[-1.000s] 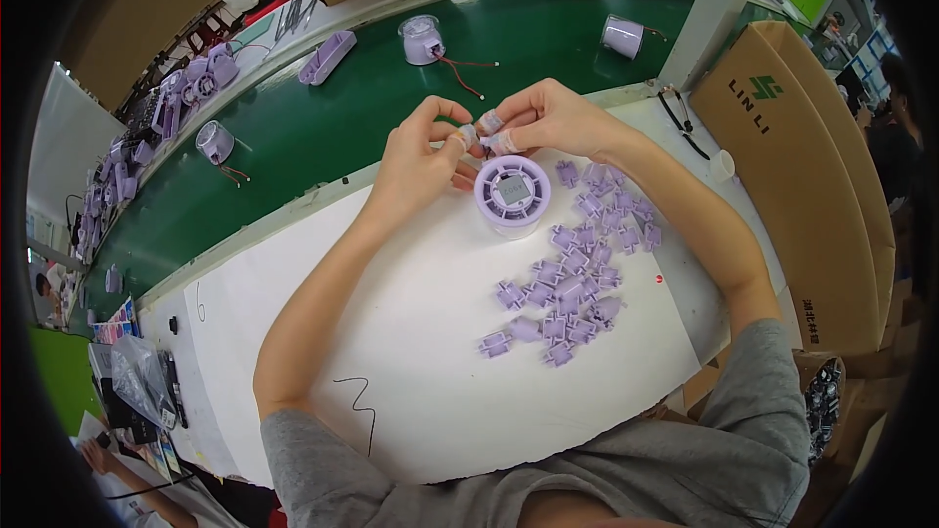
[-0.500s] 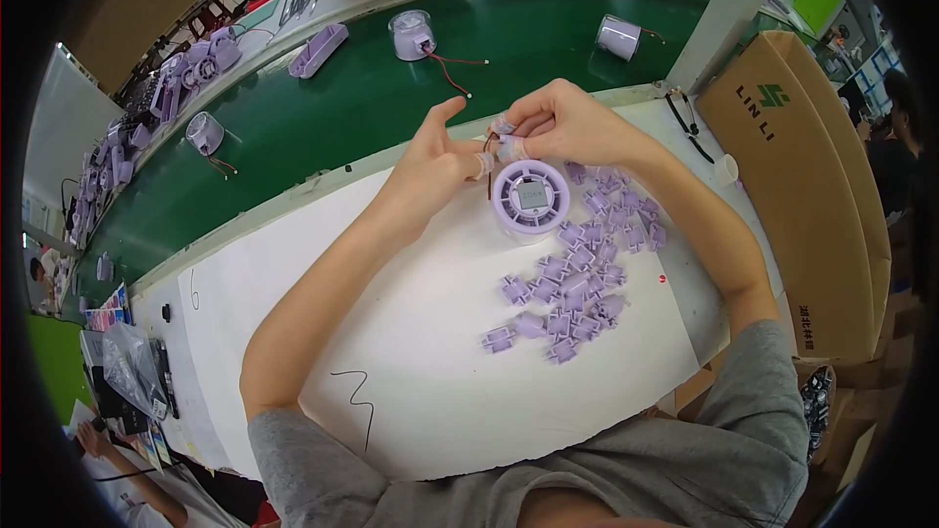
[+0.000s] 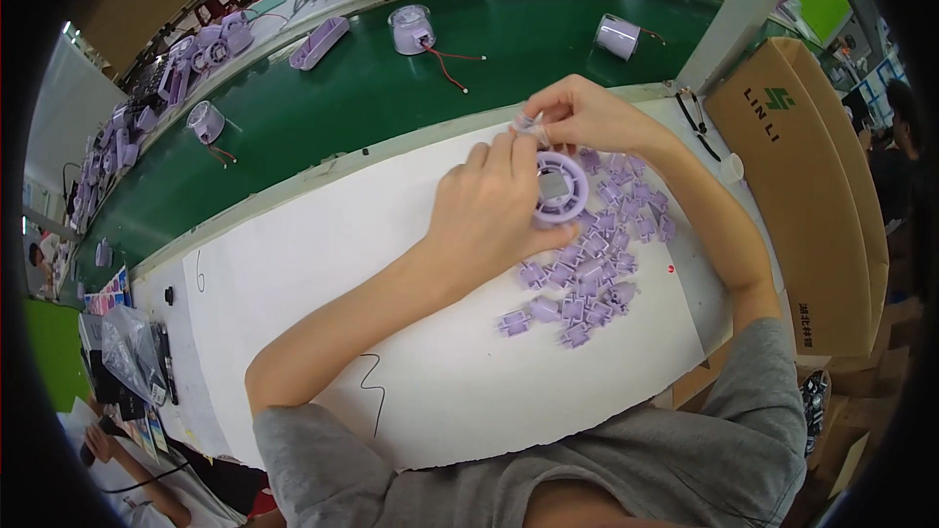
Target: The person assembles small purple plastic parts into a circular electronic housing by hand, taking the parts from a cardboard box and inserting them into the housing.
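Right of centre, left hand [image 3: 489,198] grasps a purple fan [image 3: 561,186]; right hand [image 3: 585,120] just above, its hold unclear

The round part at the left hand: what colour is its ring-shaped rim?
The rim is pale purple, best seen in the head view.

Housing [image 3: 556,185] beside loose parts [image 3: 590,280] on paper [image 3: 293,254]

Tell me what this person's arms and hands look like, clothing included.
Both arms wear plain grey short sleeves ending near the elbows, leaving the forearms bare. Neither the left hand nor the right hand wears a glove. Pale wraps cover fingertips on the right; the left fingertips are mostly hidden.
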Motion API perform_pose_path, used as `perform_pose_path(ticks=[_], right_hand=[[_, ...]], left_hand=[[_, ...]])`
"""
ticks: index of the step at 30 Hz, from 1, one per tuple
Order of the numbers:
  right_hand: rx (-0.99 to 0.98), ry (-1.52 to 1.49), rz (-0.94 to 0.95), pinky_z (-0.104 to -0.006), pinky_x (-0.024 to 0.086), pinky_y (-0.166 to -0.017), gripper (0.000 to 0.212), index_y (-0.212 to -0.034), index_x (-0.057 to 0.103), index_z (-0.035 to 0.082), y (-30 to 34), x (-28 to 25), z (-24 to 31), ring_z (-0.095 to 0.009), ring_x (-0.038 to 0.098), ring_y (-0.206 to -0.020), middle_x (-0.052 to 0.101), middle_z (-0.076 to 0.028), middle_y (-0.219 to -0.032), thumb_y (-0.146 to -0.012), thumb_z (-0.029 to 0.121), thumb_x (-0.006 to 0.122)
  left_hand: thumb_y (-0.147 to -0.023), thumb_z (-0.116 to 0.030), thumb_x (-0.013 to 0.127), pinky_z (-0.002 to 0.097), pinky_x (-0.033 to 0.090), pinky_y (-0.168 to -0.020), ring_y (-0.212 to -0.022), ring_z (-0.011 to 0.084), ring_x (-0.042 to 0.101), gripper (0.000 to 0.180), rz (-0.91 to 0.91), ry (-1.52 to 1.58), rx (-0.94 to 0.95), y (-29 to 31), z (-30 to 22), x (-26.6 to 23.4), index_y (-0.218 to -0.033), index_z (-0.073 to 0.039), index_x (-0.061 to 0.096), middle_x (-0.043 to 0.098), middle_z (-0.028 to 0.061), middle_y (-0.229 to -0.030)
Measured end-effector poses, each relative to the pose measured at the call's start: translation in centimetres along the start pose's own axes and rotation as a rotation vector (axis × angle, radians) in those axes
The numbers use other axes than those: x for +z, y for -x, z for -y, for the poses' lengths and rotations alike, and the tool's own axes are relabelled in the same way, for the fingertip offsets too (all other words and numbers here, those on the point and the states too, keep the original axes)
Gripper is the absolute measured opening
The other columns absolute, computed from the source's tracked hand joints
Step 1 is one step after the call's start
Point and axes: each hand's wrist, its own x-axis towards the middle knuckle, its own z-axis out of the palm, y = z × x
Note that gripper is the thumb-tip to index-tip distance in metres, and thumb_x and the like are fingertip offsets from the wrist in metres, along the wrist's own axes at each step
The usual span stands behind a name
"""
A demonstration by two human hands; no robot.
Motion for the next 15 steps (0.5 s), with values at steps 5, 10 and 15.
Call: perform_pose_path(ticks=[5,10,15], right_hand=[[0.031,-0.071,0.093,-0.0197,0.046,-0.053,0.028,-0.101,0.062,0.001,0.7,-0.7,0.5,-0.007,0.054,-0.057,0.058,-0.002,-0.066,-0.076,0.013,0.063],[-0.133,-0.086,0.167,-0.0227,0.044,-0.071,0.039,-0.105,0.058,-0.007,1.1,-0.5,0.8,-0.009,0.052,-0.075,0.058,-0.006,-0.081,-0.069,0.005,0.059],[-0.247,0.103,0.173,-0.0251,0.045,-0.073,0.038,-0.106,0.06,-0.004,1.1,0.8,2.3,-0.014,0.056,-0.078,0.061,-0.009,-0.085,-0.069,0.005,0.062]], left_hand=[[-0.052,-0.023,0.078,0.0378,0.05,-0.055,-0.071,0.0313,0.057,0.072,0.049,0.194,0.021,0.2,0.4,-0.6,-0.107,0.003,0.038,0.057,0.0199,-0.085],[-0.05,-0.012,0.074,0.0371,0.036,-0.07,-0.082,0.0277,0.051,0.069,0.058,0.198,0.114,1.3,2.1,-2.8,-0.107,-0.001,0.038,0.058,0.0132,-0.091],[-0.05,-0.006,0.071,0.0363,0.031,-0.076,-0.093,0.0248,0.047,0.067,0.124,0.24,0.129,3.1,3.1,-4.6,-0.108,-0.002,0.037,0.05,0.0076,-0.109]])
